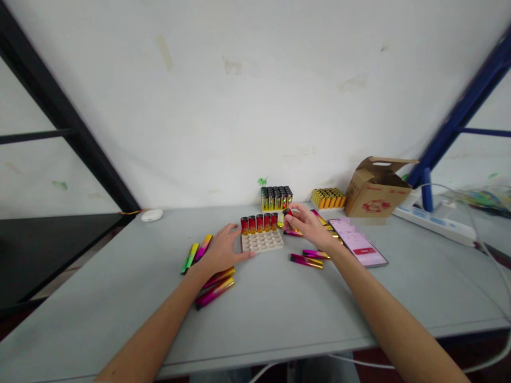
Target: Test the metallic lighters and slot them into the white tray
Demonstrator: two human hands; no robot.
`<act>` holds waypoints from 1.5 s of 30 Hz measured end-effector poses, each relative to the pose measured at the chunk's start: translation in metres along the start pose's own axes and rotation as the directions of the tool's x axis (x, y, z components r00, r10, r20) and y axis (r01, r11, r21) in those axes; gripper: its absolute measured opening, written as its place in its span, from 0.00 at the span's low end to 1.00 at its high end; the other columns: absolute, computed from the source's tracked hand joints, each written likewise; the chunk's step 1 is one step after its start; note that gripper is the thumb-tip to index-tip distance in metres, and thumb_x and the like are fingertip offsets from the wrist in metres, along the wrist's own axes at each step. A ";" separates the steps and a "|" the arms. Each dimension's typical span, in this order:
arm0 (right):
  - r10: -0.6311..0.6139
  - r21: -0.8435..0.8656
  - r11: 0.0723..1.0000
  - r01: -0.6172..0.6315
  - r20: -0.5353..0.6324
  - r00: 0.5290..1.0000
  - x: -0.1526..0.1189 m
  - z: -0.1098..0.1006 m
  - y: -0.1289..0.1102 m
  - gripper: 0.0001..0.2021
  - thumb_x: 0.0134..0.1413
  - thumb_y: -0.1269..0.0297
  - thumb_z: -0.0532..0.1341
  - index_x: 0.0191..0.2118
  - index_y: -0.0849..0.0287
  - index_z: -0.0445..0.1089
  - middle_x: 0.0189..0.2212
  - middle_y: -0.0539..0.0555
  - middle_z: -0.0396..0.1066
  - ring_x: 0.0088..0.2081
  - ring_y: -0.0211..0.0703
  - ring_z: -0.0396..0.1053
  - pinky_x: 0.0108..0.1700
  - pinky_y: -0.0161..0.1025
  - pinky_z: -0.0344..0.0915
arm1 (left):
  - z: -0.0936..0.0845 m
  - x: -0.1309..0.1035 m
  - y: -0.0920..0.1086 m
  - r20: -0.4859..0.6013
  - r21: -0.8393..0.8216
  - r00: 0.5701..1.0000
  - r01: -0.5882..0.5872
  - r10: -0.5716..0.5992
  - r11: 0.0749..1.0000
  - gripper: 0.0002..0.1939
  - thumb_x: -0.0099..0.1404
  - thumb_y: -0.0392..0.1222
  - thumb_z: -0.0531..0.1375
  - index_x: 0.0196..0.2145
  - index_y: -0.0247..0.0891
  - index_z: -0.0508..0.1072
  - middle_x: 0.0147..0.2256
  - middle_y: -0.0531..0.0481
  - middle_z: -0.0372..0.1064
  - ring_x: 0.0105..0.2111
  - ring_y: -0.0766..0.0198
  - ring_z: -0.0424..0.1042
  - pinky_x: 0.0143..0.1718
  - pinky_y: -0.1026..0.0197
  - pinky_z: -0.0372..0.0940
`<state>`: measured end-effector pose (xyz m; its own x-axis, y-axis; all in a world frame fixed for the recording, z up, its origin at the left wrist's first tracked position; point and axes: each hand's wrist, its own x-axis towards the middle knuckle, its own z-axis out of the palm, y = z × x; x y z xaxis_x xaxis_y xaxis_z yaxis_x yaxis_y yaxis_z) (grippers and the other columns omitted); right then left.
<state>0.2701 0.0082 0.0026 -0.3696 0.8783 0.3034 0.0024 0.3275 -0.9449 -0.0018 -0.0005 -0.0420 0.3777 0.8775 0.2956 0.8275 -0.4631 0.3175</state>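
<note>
My left hand (223, 248) is open, its fingers spread beside the left edge of a pale tray (262, 244) with round holes. Along the tray's back row stand several shiny red-and-gold cylinders (260, 223) with black ends; the holes in front of them show bare. Just right of that row, my right hand (306, 225) pinches another red-and-gold cylinder (288, 213) between thumb and fingers, above the table. More glossy cylinders, magenta to gold (215, 293) and green to yellow (190, 256), lie around and partly behind my left forearm. Others (306, 261) lie near my right wrist.
Against the wall stand a block of upright black-topped cylinders (276, 198) and a tray of yellow cylinders (328, 199). To the right are an open cardboard box (377, 189), a phone (359, 243) and a white power strip (435, 223). A white case (152, 215) lies at left.
</note>
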 end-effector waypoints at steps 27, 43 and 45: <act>0.111 0.398 0.913 -0.086 -0.040 0.993 0.000 0.018 0.002 0.13 0.52 0.53 0.64 0.37 0.55 0.64 0.39 0.54 0.77 0.34 0.41 0.73 0.41 0.41 0.67 | -0.029 -0.010 0.043 -0.372 -0.217 0.912 0.095 -0.173 0.971 0.13 0.63 0.49 0.53 0.24 0.42 0.58 0.22 0.56 0.60 0.24 0.64 0.62 0.31 0.61 0.59; -0.121 0.065 0.992 0.111 0.183 0.976 -0.008 0.053 -0.011 0.15 0.57 0.51 0.60 0.42 0.55 0.73 0.52 0.55 0.69 0.49 0.46 0.69 0.53 0.45 0.63 | -0.008 -0.006 0.076 0.204 -0.919 0.978 0.176 0.043 0.353 0.17 0.57 0.52 0.64 0.37 0.35 0.72 0.31 0.48 0.71 0.30 0.62 0.71 0.33 0.59 0.67; -0.135 0.029 0.991 0.132 0.192 0.972 -0.009 0.055 -0.013 0.15 0.56 0.51 0.60 0.42 0.55 0.73 0.53 0.55 0.68 0.49 0.46 0.69 0.53 0.44 0.63 | -0.008 -0.009 0.076 0.237 -0.909 0.969 0.195 0.073 0.367 0.17 0.59 0.54 0.63 0.32 0.35 0.71 0.24 0.52 0.67 0.25 0.66 0.67 0.30 0.61 0.65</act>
<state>0.2226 -0.0233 0.0049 -0.5380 0.7427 0.3986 -0.0730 0.4300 -0.8999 0.0547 -0.0444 -0.0133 0.5248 0.8458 0.0958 -0.0001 -0.1125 0.9937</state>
